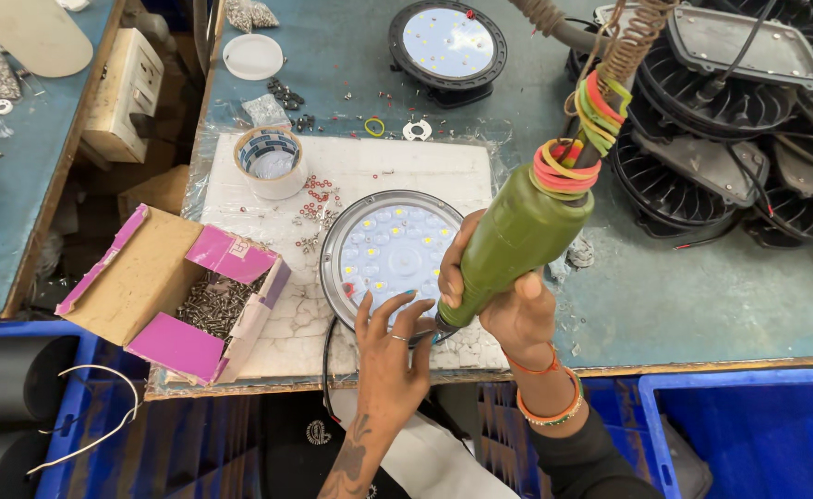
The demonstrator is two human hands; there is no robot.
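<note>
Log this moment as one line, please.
right hand: grips green screwdriver | left hand: steadies round LED lamp rim | tip at lamp edge

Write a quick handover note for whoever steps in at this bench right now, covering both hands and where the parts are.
Right hand grips the green electric screwdriver, tip down at the near rim of the round LED lamp. Left hand steadies that rim by the tip. Screws sit in the open cardboard box to the left; tape roll behind. How many rim screws are in cannot be told.
</note>
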